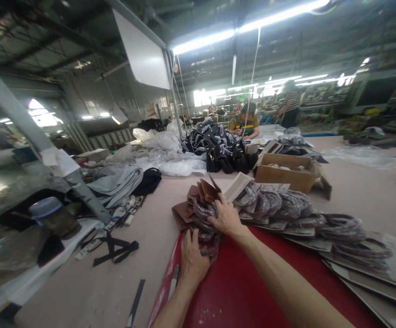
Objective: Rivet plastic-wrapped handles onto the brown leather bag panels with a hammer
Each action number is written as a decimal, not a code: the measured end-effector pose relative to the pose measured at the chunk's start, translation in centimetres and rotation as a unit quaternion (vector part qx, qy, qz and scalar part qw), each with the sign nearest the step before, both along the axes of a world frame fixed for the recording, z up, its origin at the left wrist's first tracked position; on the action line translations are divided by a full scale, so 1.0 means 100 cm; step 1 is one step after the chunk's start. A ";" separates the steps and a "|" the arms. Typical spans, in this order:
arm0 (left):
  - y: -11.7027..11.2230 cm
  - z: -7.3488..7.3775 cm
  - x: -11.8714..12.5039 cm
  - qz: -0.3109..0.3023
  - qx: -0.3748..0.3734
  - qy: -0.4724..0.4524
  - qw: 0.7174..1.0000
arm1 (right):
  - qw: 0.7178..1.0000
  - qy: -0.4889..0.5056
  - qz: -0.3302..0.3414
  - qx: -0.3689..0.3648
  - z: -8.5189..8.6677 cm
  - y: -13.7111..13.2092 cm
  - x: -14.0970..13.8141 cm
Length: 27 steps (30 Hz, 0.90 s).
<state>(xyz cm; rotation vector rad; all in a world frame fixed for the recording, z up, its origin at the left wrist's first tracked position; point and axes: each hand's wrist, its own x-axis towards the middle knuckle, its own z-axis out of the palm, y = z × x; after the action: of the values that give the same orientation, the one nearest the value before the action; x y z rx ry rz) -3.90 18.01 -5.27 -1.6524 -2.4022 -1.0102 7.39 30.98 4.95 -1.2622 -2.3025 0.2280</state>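
While both hands are at the pile of brown pieces (184, 213), the right hand (228, 217) has its thumb in front and its fingers over the top, gripping them. The left hand (194, 262) touches the near side with bent fingers, but I cannot tell if they grip. The brown pieces have shiny wrapped loops on them and sit at the far left end of a red sheet (239, 282) on the tabletop (85, 294). Just to the right, a long row of wrapped bundles (269, 202) leans over. A cardboard box (280, 178) is behind the row. Black straps (116, 249) lie to the left. Farther back is a heap of black bags (218, 148), and a person (247, 123) is behind it.
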 end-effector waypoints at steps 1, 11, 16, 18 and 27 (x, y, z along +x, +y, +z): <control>0.000 0.000 0.000 0.000 0.002 -0.001 1.000 | 1.000 0.006 0.011 -0.004 -0.003 -0.002 -0.002; -0.010 0.023 -0.009 -0.043 0.012 0.024 0.999 | 0.981 0.173 0.084 -0.009 -0.029 0.010 0.005; 0.002 0.073 -0.016 -0.203 -0.036 0.093 0.974 | 0.966 0.245 0.080 0.003 -0.036 0.008 0.005; 0.015 0.090 -0.019 -0.253 -0.063 0.097 0.961 | 0.962 0.264 0.074 0.006 -0.037 0.007 0.004; 0.060 0.100 -0.025 -0.258 -0.125 0.203 0.936 | 0.959 0.277 0.059 0.004 -0.039 0.006 0.004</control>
<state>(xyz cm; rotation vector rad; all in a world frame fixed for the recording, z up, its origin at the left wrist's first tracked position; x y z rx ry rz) -6.39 24.04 4.77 -2.3759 -1.9253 -0.3333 7.82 31.61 1.10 -0.9072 -1.8845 0.5399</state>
